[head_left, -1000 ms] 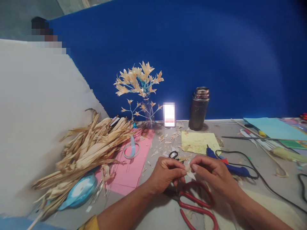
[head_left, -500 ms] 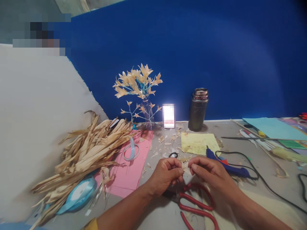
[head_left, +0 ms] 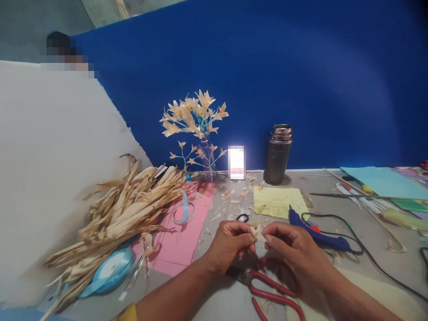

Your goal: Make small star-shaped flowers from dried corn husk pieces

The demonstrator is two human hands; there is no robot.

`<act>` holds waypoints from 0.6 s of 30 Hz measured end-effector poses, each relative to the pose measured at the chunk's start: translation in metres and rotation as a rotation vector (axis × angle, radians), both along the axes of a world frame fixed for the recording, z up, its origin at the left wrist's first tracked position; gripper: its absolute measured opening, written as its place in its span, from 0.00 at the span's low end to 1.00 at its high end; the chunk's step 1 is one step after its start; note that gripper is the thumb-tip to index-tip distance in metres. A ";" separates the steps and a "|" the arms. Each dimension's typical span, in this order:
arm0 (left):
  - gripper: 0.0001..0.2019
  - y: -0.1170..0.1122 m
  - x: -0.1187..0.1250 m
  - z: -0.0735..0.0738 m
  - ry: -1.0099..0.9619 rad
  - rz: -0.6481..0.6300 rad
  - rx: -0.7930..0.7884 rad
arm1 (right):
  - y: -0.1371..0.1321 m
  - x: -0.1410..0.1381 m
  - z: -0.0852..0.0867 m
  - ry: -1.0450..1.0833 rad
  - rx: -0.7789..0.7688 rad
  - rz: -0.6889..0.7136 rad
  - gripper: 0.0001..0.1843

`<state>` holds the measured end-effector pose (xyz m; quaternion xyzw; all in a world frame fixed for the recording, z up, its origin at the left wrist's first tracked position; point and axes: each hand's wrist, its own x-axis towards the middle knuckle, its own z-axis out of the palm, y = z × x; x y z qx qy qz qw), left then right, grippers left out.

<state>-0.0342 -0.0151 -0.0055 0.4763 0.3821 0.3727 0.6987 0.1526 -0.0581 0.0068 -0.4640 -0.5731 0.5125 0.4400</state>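
A small cream flower of dried husk [head_left: 257,233] sits between my two hands, low in the middle of the view. My left hand [head_left: 230,245] pinches it from the left between thumb and fingers. From the other side, the thumb and fingertips of my right hand [head_left: 290,245] close on its petals. Just below the hands lie red-handled scissors [head_left: 274,285], their blades partly under my left hand. A blue glue gun [head_left: 309,229] rests to the right, behind my right hand. Beyond the hands is a yellow paper [head_left: 279,200] with scraps on it.
Dried corn husks [head_left: 123,218] lie in a heap at left, beside a blue ribbon roll [head_left: 112,267] and pink paper [head_left: 197,223]. Husk flowers [head_left: 194,113] stand in a bottle near a dark flask [head_left: 277,156]. The glue gun's black cord [head_left: 377,269] crosses the right side.
Both hands stay on the small husk flower, and its pointed petals show more clearly between the fingertips. The whole view has shifted slightly.
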 end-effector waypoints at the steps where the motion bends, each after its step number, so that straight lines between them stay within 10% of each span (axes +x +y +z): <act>1: 0.17 0.000 0.000 0.000 0.000 0.004 0.003 | 0.000 0.000 0.000 0.004 -0.007 0.001 0.17; 18: 0.20 0.025 -0.014 0.014 -0.313 0.255 -0.115 | -0.005 0.001 0.001 -0.079 -0.022 0.015 0.26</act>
